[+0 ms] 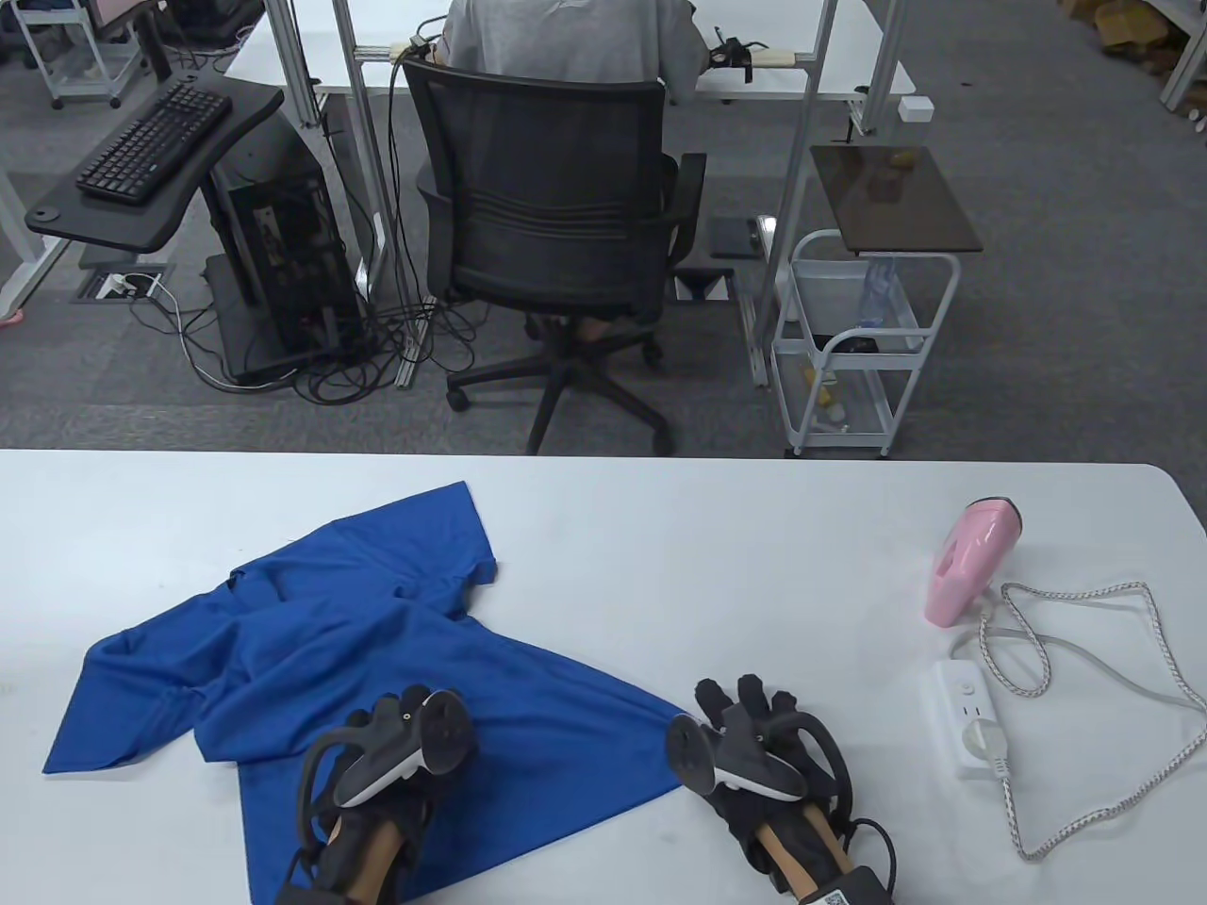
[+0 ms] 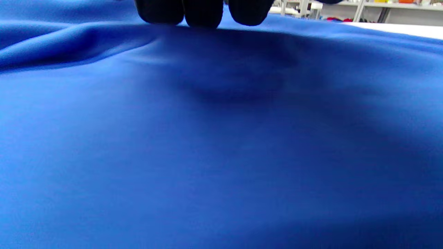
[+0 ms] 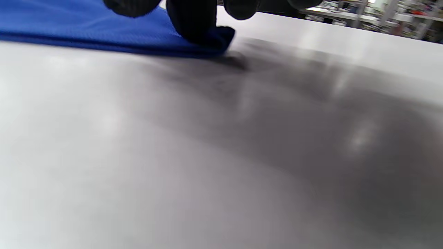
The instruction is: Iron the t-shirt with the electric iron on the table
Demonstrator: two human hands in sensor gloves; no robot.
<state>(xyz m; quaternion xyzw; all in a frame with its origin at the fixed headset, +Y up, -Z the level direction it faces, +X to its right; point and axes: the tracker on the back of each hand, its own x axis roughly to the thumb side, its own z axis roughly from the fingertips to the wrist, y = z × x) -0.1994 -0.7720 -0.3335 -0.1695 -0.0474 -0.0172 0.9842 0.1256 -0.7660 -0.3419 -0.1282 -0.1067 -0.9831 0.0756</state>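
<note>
Right grip (image 1: 754, 731) pinches the blue t-shirt's (image 1: 377, 650) corner on the surface (image 1: 717, 566); left grip (image 1: 401, 745) seemingly rests flat on it, released.

A blue t-shirt (image 1: 377, 650) lies rumpled on the white table (image 1: 707, 528), filling the lower left of the table view, one sleeve reaching toward the frame's centre, folds across its middle, and its right corner stretched out to a point at lower centre. A pink electric iron (image 1: 971, 570) stands upright at the right side of the frame, well apart from the shirt, its braided cord (image 1: 1084, 679) looping below it to a white power strip (image 1: 967, 721)
</note>
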